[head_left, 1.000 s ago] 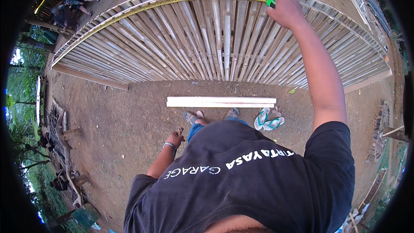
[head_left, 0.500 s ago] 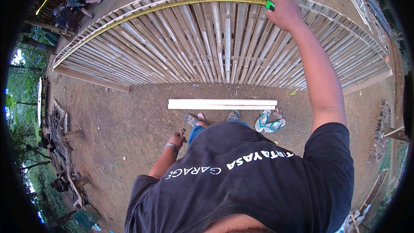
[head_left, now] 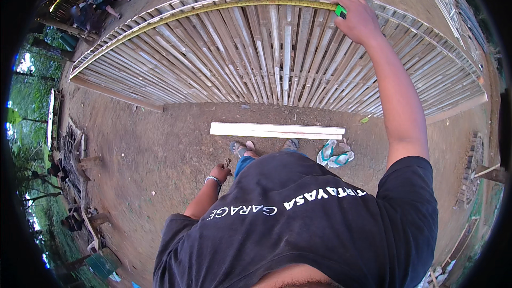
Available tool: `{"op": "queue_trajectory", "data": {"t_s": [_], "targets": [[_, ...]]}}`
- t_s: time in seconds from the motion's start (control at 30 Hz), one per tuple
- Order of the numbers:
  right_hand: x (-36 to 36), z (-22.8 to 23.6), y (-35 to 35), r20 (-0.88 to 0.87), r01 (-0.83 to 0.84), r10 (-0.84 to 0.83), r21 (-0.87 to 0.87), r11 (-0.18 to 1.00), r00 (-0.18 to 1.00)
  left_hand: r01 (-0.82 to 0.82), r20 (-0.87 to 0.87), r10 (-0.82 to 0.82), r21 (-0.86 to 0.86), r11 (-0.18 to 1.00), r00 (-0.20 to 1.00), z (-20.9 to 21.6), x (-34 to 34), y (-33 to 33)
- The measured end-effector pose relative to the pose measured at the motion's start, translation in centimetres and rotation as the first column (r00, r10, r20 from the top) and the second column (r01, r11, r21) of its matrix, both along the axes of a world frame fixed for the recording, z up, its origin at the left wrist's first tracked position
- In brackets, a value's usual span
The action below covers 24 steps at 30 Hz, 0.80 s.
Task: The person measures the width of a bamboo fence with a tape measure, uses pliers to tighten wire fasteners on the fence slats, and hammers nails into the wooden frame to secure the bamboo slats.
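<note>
- The right hand (head_left: pixel 361 20), between one and two o'clock, has its fingers closed around the green-and-black case of a tape measure (head_left: pixel 341 12), held at the bamboo-slat panel's upper edge.
- The yellow measuring blade (head_left: pixel 250 3) runs out from the case along the panel's upper edge, curving down toward its end between nine and ten o'clock.
- The bamboo-slat panel (head_left: pixel 287 58) spreads across twelve o'clock.
- The left hand (head_left: pixel 219 172), near seven o'clock, hangs with fingers curled beside the thigh, a bracelet (head_left: pixel 213 180) at its wrist; I cannot tell whether it grips anything.
- Pale boards (head_left: pixel 277 130) lie at the dial's centre; teal-strapped flip-flops (head_left: pixel 335 156) sit near four.
</note>
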State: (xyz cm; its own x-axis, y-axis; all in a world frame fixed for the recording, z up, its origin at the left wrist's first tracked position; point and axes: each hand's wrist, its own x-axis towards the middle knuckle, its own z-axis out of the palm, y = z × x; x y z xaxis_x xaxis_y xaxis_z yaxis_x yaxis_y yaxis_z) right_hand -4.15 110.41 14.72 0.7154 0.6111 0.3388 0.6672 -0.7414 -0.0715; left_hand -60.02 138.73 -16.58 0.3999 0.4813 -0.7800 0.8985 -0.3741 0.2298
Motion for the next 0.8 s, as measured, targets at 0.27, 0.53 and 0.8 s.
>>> {"op": "queue_trajectory", "data": {"t_s": [0.27,0.53,0.8], "targets": [[1.2,-0.6,-0.3,0.032,-0.114,0.112,0.082,0.990,0.993,-0.028,-0.029,0.026,-0.066,0.997,0.999,1.4,1.3,-0.3],[-0.3,0.4,0.1,-0.023,-0.121,0.123,0.087,0.989,0.992,0.000,-0.006,-0.001,-0.105,0.994,1.000,2.4,1.9,-0.1],[0.4,-0.1,0.1,0.019,-0.138,0.136,0.136,0.981,0.990,-0.182,0.321,0.228,-0.168,0.969,0.919,2.2,7.2,-0.3]]}}
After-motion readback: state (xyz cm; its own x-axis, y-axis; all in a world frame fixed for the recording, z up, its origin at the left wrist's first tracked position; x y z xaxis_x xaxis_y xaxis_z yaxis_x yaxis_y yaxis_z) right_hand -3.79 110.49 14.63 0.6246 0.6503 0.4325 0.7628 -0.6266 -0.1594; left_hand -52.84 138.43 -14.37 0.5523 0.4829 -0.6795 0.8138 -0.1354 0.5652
